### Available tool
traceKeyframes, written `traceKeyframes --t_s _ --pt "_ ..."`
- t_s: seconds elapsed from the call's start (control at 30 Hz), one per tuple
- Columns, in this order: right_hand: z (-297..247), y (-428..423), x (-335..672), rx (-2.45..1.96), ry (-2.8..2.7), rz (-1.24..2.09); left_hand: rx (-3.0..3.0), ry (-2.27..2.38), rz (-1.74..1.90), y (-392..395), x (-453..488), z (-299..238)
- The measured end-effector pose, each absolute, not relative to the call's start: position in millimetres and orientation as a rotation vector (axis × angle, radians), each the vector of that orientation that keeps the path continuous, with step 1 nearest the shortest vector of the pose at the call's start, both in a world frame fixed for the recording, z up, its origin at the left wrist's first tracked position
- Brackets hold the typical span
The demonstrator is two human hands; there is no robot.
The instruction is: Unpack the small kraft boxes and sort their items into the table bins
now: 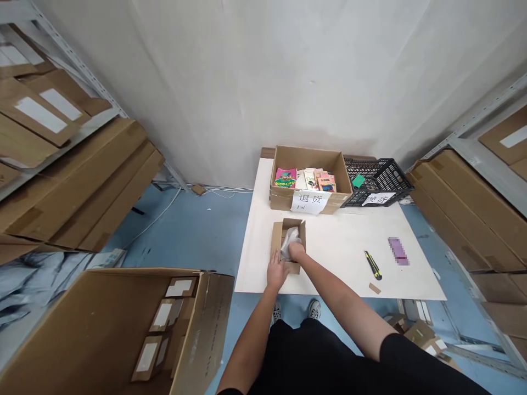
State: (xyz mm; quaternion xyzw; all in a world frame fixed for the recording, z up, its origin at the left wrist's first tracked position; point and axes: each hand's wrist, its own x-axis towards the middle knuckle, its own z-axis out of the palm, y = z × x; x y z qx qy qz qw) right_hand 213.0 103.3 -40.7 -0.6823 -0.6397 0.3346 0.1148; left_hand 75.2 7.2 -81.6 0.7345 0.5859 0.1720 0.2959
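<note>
A small open cardboard box [278, 237] sits near the front edge of a white table [341, 258]. My left hand [275, 272] rests against the box's near left corner, fingers curled on the cardboard. My right hand [295, 251] reaches into the box and is closed on white crumpled wrapping [289, 237] inside it. What the wrapping covers is hidden.
A larger cardboard box [308, 159] of colourful books stands at the back of the table, with a black plastic crate [381, 178] to its right. A utility knife [373, 264] and a purple item [398, 250] lie on the right. A big carton [111, 323] of small parcels stands at lower left; shelves of cartons line both sides.
</note>
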Motion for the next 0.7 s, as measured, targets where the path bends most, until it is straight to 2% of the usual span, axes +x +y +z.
traceKeyframes --t_s 0.13,0.3,0.37,0.7 --pt "-43 69 228 -1.999 -1.917 0.942 1.949 1.569 0.505 5 79 -79" --pt "-43 11 259 -1.896 -2.126 0.574 1.866 1.615 0.526 16 84 -70" --pt "-43 -9 278 -1.961 -2.127 0.529 1.866 1.545 0.567 21 93 -65" --pt "-6 -70 400 -2.122 -1.592 0.282 2.058 1.057 0.662 12 221 3"
